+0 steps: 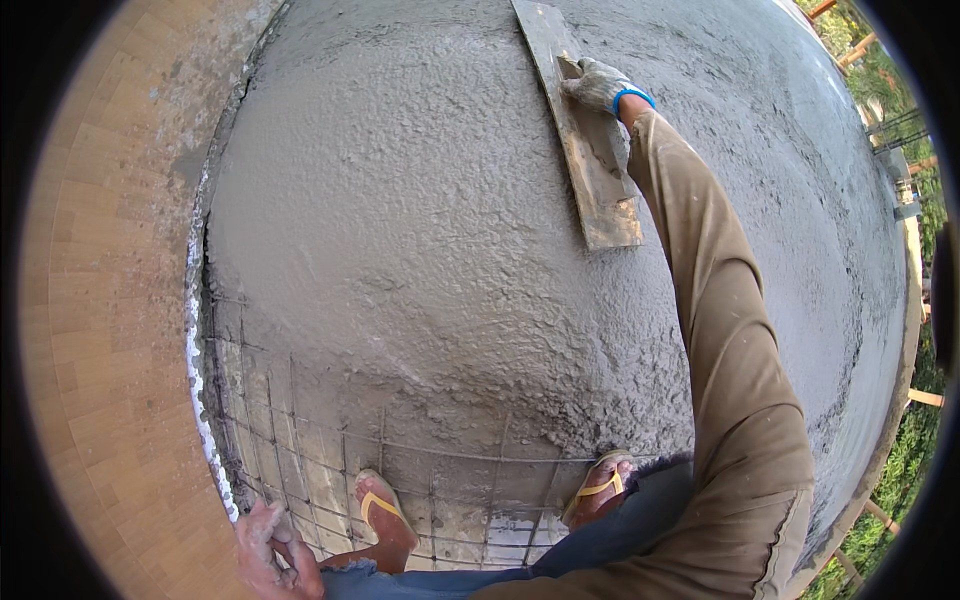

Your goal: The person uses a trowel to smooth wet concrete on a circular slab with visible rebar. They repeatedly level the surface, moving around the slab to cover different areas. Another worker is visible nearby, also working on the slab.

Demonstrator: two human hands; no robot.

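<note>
In my gloved right hand [598, 84], its fingers wrapped round the handle, is a long wooden float [610, 218]. The float lies flat on wet grey concrete [400, 210], its long side running away from me. A blue cuff circles the wrist of the pale glove. My left hand [275, 550] is bare and smeared with cement, low at the left beside my knee. Its fingers are curled in, and I see nothing in them. Fresh concrete spreads ahead, smoother at the left and rougher near my feet.
A steel mesh [300, 460] lies uncovered around my feet in yellow-strapped flip-flops [385, 510]. Along the left runs a brown plank-patterned surface [110, 330] with a ragged white edge. Greenery [890, 480], wooden sticks and rebar ends [900, 130] stand beyond the slab's right edge.
</note>
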